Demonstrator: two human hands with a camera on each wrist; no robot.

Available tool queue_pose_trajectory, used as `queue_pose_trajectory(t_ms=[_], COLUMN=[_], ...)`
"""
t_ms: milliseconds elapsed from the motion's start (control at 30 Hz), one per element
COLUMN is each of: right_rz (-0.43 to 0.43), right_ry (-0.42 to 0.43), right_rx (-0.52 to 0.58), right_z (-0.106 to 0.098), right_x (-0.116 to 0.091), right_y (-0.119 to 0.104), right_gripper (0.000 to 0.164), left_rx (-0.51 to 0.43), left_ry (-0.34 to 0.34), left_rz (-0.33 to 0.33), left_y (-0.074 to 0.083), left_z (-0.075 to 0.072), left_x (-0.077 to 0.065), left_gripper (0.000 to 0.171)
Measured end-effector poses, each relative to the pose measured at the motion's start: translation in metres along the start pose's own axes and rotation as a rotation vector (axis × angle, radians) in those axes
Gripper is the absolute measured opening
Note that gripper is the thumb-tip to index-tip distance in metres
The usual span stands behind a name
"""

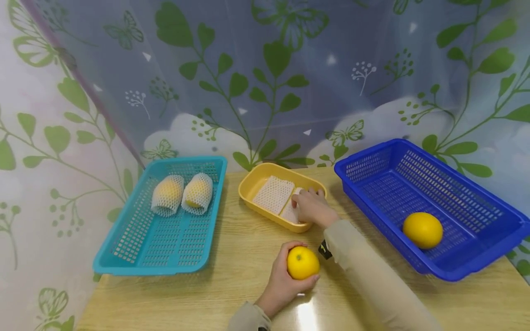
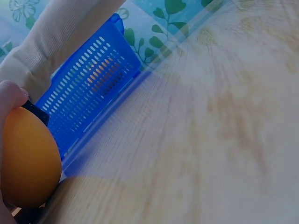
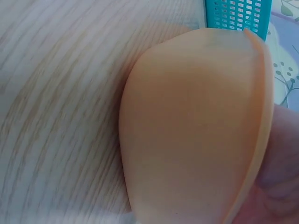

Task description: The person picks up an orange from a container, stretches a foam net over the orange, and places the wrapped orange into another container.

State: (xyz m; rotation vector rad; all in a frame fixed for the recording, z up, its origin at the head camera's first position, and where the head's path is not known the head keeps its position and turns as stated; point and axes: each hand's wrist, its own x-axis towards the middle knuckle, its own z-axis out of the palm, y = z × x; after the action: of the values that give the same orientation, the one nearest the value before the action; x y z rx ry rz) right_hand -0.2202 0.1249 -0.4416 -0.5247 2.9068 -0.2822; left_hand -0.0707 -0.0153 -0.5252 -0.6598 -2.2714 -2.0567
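Observation:
My left hand (image 1: 285,280) holds a round yellow fruit (image 1: 303,263), its greenish stem end facing up, above the front of the table; the fruit (image 2: 28,158) also shows at the left of the left wrist view. My right hand (image 1: 313,205) reaches into the right compartment of a yellow divided tub (image 1: 265,212), over a white foam net sleeve (image 1: 290,214). Its fingertips are hidden, so a grip on the sleeve cannot be made out. Another stack of white foam net (image 1: 274,194) lies in the left compartment. The tub's outer wall (image 3: 196,126) fills much of the right wrist view.
On the left stands a teal basket (image 1: 159,271) with two yellow fruits in foam nets (image 1: 167,195). A blue basket (image 1: 372,225) on the right holds one bare yellow fruit (image 1: 422,230). Behind the wooden table (image 1: 174,303) hangs a leaf-patterned curtain (image 1: 232,55).

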Motion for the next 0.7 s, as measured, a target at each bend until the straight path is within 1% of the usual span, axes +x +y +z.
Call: queue_pose_trajectory(t_ms=[133, 400, 567, 700], right_rz=[-0.001, -0.021, -0.048, -0.069], right_ry=[0.024, 0.069, 0.102, 0.121], right_rx=[0.036, 0.075, 0.107, 0.126], right_z=[0.001, 0.001, -0.006, -0.016], right_x=[0.001, 0.002, -0.001, -0.004], right_y=[0.002, 0.006, 0.008, 0.006], right_gripper=[0.014, 0.017, 0.016, 0.017], left_rx=[-0.013, -0.014, -0.009, -0.029], left_ry=[-0.003, -0.005, 0.001, 0.002], left_rz=[-0.007, -0.003, -0.017, -0.023], left_y=[0.000, 0.000, 0.001, 0.002], left_z=[0.000, 0.001, 0.001, 0.000], left_x=[0.000, 0.000, 0.000, 0.000], left_gripper=[0.070, 0.069, 0.070, 0.068])
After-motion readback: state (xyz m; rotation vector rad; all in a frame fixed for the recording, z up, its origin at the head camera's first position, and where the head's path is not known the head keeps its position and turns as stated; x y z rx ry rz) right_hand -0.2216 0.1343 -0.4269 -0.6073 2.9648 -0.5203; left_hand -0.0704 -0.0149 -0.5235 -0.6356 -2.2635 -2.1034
